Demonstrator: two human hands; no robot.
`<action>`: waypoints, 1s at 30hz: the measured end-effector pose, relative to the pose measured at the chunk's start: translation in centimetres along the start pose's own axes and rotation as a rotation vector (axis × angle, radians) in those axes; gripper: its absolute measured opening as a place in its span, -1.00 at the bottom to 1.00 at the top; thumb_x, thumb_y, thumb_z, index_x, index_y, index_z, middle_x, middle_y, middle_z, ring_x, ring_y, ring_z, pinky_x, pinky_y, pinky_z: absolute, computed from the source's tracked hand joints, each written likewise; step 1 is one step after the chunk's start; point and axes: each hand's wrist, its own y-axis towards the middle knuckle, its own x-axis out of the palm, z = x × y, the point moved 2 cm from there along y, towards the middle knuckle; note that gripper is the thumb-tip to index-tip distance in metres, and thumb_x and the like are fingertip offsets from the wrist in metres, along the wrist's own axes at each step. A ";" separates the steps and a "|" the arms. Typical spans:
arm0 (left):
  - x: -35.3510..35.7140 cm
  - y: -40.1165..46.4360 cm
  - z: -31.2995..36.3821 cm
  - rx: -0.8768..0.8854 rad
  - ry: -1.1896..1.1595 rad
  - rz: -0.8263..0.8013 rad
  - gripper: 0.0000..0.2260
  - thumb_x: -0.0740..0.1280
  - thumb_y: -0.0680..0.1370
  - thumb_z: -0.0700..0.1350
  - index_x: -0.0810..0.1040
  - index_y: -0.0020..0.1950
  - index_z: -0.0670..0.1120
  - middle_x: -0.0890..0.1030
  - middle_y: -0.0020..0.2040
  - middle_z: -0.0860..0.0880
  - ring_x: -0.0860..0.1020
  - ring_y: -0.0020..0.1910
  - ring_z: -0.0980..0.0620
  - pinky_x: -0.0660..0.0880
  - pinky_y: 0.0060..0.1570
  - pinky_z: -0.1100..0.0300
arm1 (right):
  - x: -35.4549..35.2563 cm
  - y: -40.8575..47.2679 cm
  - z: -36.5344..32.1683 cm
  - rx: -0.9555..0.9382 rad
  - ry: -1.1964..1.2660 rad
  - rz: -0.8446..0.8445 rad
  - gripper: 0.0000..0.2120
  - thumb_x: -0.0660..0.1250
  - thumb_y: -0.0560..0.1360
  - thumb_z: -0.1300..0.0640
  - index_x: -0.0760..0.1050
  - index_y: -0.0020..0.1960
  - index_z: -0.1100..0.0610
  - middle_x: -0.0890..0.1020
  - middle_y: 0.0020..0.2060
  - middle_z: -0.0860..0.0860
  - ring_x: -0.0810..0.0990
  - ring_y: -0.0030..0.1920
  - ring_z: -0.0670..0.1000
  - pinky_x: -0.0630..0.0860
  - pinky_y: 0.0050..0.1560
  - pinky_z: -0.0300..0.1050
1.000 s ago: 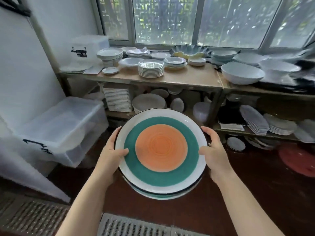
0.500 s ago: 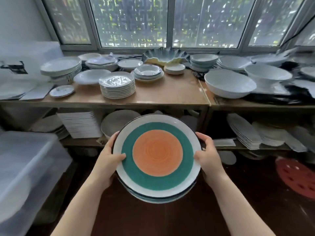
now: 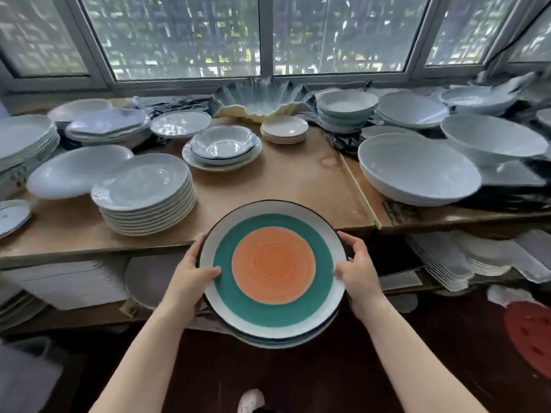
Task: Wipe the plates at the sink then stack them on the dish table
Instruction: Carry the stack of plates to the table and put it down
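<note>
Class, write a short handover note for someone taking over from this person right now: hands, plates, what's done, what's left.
Left hand and right hand each grip opposite rims of the small stack of orange-and-teal plates.
The stack is held in the air at the front edge of the dish table, not yet set down.
Wiping can't be judged from here.
Left: set the stack on the bare wood ahead.

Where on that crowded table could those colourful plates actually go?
Bare wood lies just past the held plates, between the tall white stack, the blue-rimmed bowls and the big white bowl. The back row and both ends are crowded.
</note>
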 end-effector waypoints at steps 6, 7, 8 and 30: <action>3.2 12.9 2.6 -0.071 0.019 -0.065 -0.36 0.24 0.49 -0.45 0.39 0.32 0.24 0.66 0.03 0.00 0.66 -0.09 -0.03 0.58 -0.22 0.09 | 1.4 10.3 -1.0 0.061 0.034 0.121 -0.41 0.15 0.38 0.46 0.44 0.07 -0.22 0.60 -0.02 0.10 0.61 -0.10 0.05 0.55 -0.32 -0.15; 3.9 14.7 2.9 -0.077 0.029 -0.076 -0.36 0.23 0.50 -0.46 0.38 0.33 0.24 0.65 0.04 -0.02 0.66 -0.09 -0.03 0.59 -0.21 0.09 | 1.5 12.0 -1.2 0.071 0.035 0.137 -0.41 0.14 0.37 0.46 0.45 0.08 -0.21 0.61 -0.07 0.07 0.61 -0.19 -0.01 0.53 -0.38 -0.21; 4.5 16.5 3.3 -0.081 0.040 -0.090 -0.36 0.22 0.50 -0.46 0.38 0.33 0.23 0.65 0.04 -0.02 0.66 -0.11 -0.01 0.59 -0.25 0.12 | 1.7 13.6 -1.5 0.081 0.033 0.147 -0.41 0.13 0.37 0.46 0.46 0.10 -0.20 0.62 -0.08 0.04 0.60 -0.23 -0.05 0.51 -0.41 -0.26; 15.9 44.4 3.5 -0.189 0.061 -0.095 -0.32 0.22 0.47 -0.49 0.37 0.33 0.24 0.66 0.04 0.10 0.67 -0.05 0.04 0.61 -0.20 0.15 | 1.4 44.6 0.2 0.215 0.151 0.192 -0.35 0.16 0.37 0.51 0.51 0.09 -0.23 0.59 0.12 0.07 0.61 0.05 0.14 0.63 -0.14 0.05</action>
